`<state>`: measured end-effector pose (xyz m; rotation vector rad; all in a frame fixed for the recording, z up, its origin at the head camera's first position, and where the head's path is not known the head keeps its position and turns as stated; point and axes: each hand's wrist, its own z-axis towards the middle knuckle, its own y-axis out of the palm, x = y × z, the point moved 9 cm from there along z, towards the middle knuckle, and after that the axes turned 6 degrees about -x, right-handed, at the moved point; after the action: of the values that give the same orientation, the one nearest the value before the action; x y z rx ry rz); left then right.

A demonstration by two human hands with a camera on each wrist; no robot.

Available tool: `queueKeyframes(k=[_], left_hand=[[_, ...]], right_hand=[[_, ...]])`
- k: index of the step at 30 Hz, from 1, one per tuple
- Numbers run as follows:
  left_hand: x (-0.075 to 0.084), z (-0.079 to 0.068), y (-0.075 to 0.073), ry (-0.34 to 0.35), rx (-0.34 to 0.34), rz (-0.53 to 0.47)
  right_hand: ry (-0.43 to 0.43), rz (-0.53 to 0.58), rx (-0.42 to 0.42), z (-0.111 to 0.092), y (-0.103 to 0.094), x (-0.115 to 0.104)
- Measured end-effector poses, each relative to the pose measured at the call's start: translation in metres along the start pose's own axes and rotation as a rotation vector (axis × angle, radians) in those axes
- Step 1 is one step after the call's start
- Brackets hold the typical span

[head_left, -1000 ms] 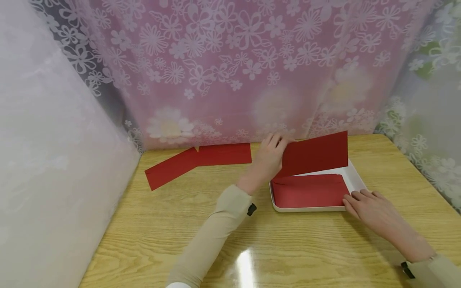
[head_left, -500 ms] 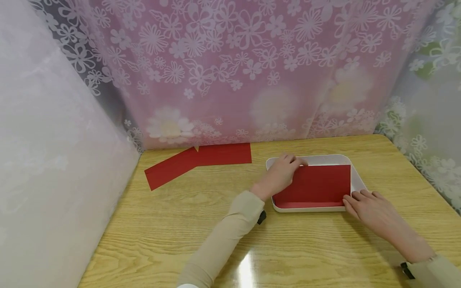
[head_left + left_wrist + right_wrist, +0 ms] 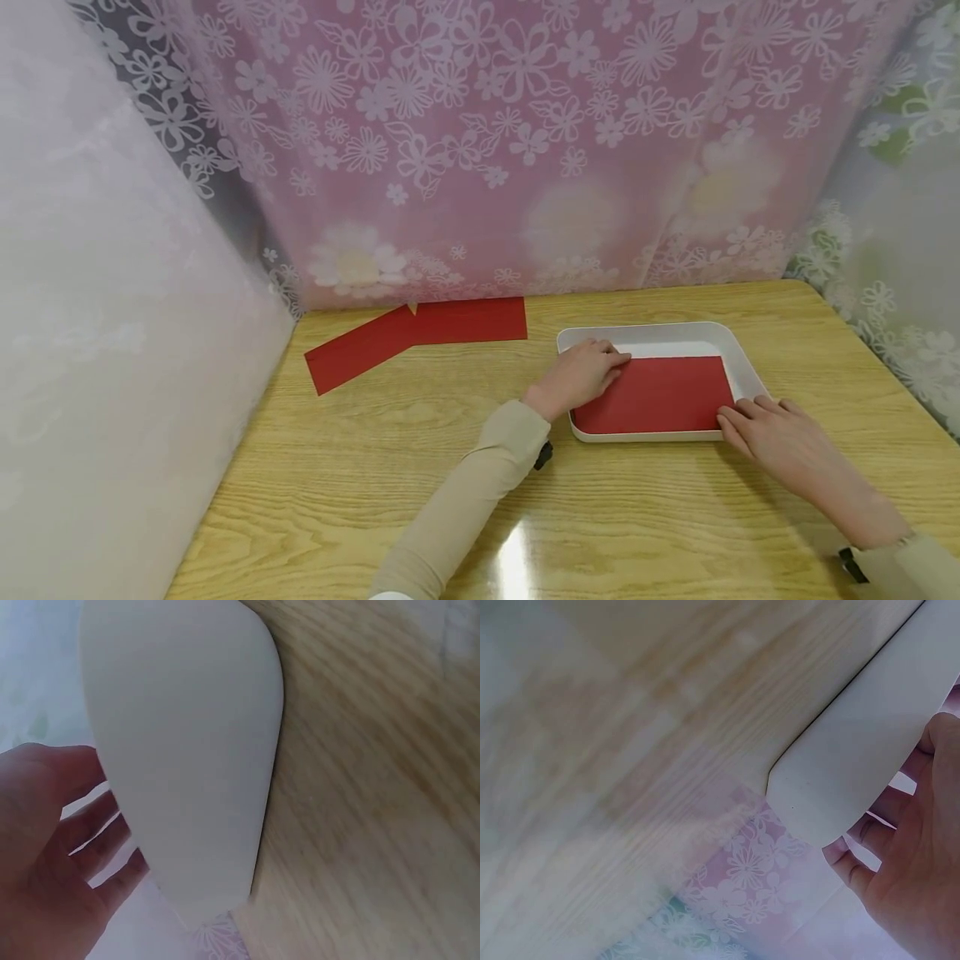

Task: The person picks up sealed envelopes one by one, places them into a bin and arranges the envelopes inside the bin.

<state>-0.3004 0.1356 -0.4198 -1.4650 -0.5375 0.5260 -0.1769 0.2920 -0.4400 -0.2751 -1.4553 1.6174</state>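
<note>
In the head view, a red envelope (image 3: 667, 396) lies flat in the front part of a shallow white tray (image 3: 663, 336). My left hand (image 3: 577, 375) reaches over the tray's left side, its fingertips at the envelope's far left corner, seemingly pinching it. My right hand (image 3: 780, 437) grips the tray's front right corner, thumb at the front and fingers over the right rim. In the left wrist view, the fingers (image 3: 94, 829) pass behind the tray wall (image 3: 187, 750), which hides their tips. The right wrist view shows fingers (image 3: 870, 836) against the tray's outer wall (image 3: 840, 757).
Two more red envelopes, a slanted one (image 3: 360, 350) and a straighter one (image 3: 472, 321), lie end to end at the back left of the wooden table (image 3: 360, 467). A pink flowered curtain (image 3: 480, 167) hangs behind, with pale sheets at both sides.
The envelope in my left hand has come down from a raised, tilted position to lie flat over the red envelope in the tray. My right hand has stayed at the tray's corner.
</note>
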Motion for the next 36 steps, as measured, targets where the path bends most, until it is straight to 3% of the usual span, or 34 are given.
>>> queueKeyframes(k=[4, 12, 20, 23, 28, 36], left_hand=[[-0.007, -0.004, -0.005, -0.006, 0.028, -0.024], [-0.032, -0.022, -0.037, -0.057, 0.246, -0.098], [-0.073, -0.041, -0.046, -0.190, 0.406, -0.052], [-0.092, -0.047, -0.045, -0.243, 0.406, -0.059], [-0.123, -0.053, -0.036, -0.339, 0.340, -0.051], [-0.161, -0.066, -0.022, -0.423, 0.260, -0.067]], right_hand=[[0.000, -0.011, 0.001, 0.000, 0.001, 0.000], [0.004, -0.015, 0.006, 0.000, 0.001, 0.001], [0.014, -0.002, -0.006, 0.001, -0.002, 0.000], [0.037, 0.015, -0.028, 0.001, -0.002, 0.001], [0.026, 0.002, -0.066, 0.001, -0.002, -0.001], [-0.016, -0.028, -0.038, 0.000, -0.002, -0.003]])
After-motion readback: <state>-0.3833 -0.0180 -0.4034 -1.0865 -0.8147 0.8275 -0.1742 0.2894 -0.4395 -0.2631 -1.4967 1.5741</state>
